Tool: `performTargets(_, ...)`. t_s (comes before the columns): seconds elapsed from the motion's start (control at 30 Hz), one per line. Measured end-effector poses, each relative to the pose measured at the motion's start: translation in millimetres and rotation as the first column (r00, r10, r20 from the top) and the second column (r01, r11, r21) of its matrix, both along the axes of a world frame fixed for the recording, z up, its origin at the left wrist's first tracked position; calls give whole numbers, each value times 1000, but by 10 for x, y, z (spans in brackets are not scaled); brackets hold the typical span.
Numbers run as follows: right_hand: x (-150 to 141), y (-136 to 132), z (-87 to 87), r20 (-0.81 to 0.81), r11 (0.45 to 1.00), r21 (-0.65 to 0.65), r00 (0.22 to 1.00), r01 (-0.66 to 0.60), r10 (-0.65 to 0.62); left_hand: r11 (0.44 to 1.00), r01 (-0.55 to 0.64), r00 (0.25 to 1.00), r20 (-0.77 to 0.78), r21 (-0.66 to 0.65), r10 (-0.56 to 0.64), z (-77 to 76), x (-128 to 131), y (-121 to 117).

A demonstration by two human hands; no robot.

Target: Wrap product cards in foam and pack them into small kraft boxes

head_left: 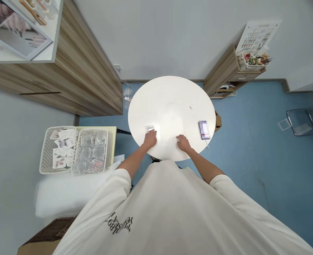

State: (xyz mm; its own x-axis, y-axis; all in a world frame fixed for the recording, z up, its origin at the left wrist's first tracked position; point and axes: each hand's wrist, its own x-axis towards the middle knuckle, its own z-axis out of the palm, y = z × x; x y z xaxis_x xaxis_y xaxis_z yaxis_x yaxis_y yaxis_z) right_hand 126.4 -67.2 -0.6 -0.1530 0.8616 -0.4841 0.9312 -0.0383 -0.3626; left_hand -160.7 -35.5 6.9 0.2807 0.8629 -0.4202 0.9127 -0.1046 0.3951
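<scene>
I stand at a round white table (pixel 169 95). My left hand (pixel 149 138) rests on the near left part of the tabletop, its fingers curled on a small clear packet (pixel 149 128) with tiny printed pieces inside. My right hand (pixel 183 142) lies near the table's front edge, fingers bent down onto the surface, with nothing visible in them. A small purple and white object (pixel 204 129), blurred, lies to the right of my right hand.
A white basket (pixel 45 148) with paper cards and clear plastic boxes (pixel 91 150) sits on a low stand to the left. Wooden cabinets stand at the left (pixel 87 81) and back right (pixel 225 76). A chair (pixel 305 120) is at the far right on blue floor.
</scene>
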Motion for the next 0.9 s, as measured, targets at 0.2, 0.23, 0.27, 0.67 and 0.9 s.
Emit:
performTargets(0.2, -42, -76, 74, 49, 998, -41, 997, 56, -54, 997, -41, 999, -32, 59, 43, -33, -430, 290)
performTargets(0.23, -52, -96, 85, 58, 996, -49, 996, 71, -68, 998, -29, 999, -29, 51, 30, -54, -463, 310)
performTargets(0.27, -62, -116, 95, 65, 995, -55, 995, 85, -81, 999, -13, 1000, -27, 47, 15, -77, -487, 325)
performTargets(0.67, 37, -188, 96, 95, 995, -47, 992, 89, -84, 994, 78, 996, -53, 71, -75, -142, -391, 460)
performTargets(0.9, 182, -47, -6, 109, 994, -14, 988, -111, 111, 988, 137, 990, 29, 68, -140, 23, 317, 540)
